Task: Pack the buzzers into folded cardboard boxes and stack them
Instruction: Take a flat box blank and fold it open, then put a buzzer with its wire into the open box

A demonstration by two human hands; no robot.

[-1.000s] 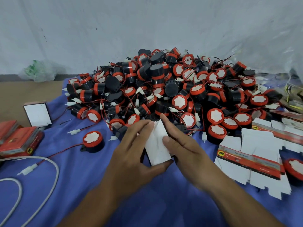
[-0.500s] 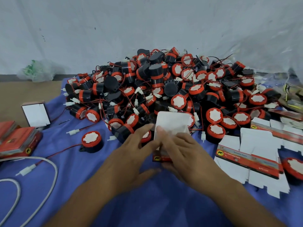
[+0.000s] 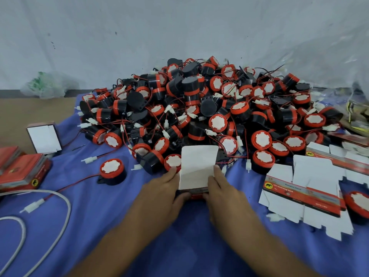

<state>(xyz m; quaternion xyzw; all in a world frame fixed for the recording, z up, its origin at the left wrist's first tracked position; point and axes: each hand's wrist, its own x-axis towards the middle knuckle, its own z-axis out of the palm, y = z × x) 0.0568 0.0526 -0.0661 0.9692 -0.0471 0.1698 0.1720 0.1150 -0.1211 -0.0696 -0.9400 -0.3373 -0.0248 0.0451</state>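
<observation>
Cardboard box (image 3: 196, 166) is sitting near centre, just before the buzzer pile (image 3: 199, 108) — left hand (image 3: 159, 194) and right hand (image 3: 223, 194) are both pinching its sides; uneven squeezing could be creasing the raised flap.

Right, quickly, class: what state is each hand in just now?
Left hand: closed, holding the left side of the box.
Right hand: closed, holding the box's right side.
</observation>
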